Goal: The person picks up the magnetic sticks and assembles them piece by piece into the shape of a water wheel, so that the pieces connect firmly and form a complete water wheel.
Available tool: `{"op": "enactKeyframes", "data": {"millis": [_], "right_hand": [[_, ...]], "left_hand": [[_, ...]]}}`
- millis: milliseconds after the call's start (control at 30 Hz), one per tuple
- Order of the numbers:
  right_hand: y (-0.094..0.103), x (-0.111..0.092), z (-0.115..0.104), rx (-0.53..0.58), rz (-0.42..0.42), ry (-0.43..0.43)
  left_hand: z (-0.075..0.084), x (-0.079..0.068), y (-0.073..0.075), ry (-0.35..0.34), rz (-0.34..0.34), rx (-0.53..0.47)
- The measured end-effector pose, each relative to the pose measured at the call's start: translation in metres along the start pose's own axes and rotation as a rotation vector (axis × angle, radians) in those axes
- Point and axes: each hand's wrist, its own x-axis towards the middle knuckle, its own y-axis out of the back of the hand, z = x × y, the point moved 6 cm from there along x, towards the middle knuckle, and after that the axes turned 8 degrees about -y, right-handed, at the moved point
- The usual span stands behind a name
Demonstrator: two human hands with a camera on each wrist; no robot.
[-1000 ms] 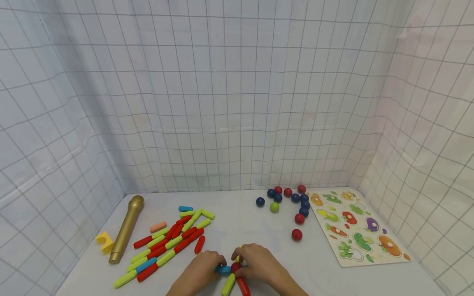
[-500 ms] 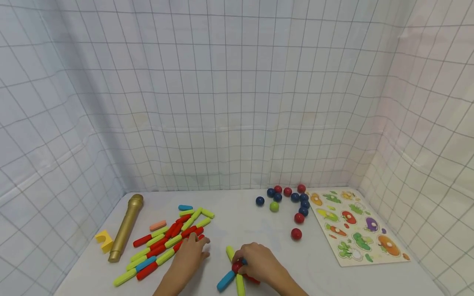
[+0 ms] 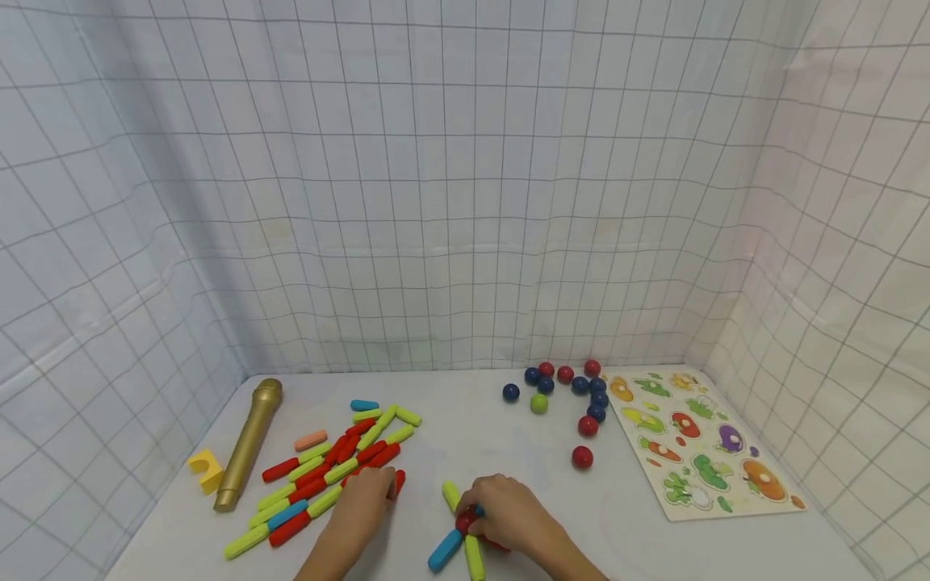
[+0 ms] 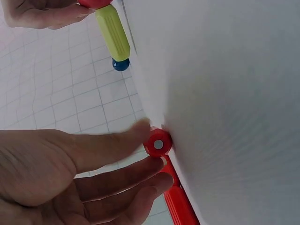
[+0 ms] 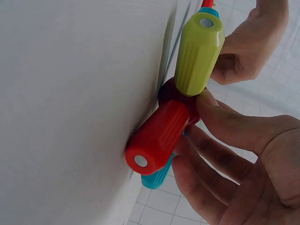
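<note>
A rod pick-up is prob. in hand: a red rod (image 3: 400, 481) on the counter (image 3: 690, 553), just R of the rod pile (image 3: 311, 489), is pinched by the L hand (image 3: 361, 502), long axis approx. fore-aft, one end pointed away from the person. The rod-ringed red ball (image 3: 465, 523) is gripped by the R hand's (image 3: 501, 512) fingers; a lift is prob. needed next.

**Red, lime, blue**

At right hand (image 3: 504, 512): dark-red ball (image 3: 465, 523), lime rod (image 3: 475, 558), blue rod (image 3: 445, 550), red rod (image 5: 159, 133). At left hand (image 3: 366, 502): red stick (image 4: 167, 145), silvery end disc (image 4: 158, 144). Beyond right hand: navy balls (image 3: 511, 392). Beyond both: grey-gridded white cloth (image 3: 465, 202).
</note>
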Motion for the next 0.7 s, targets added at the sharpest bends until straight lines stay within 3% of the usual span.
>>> {"op": "enactKeyframes", "data": {"millis": [100, 333, 700], "right_hand": [[0.0, 0.0, -0.001, 0.012, -0.008, 0.005], [-0.002, 0.0, -0.001, 0.059, -0.038, 0.012], [0.0, 0.002, 0.002, 0.122, -0.044, 0.015]], "left_hand": [[0.001, 0.001, -0.001, -0.012, -0.011, -0.007], [0.002, 0.003, -0.013, -0.129, -0.114, 0.001], [0.016, 0.002, -0.009, -0.166, -0.091, -0.097]]}}
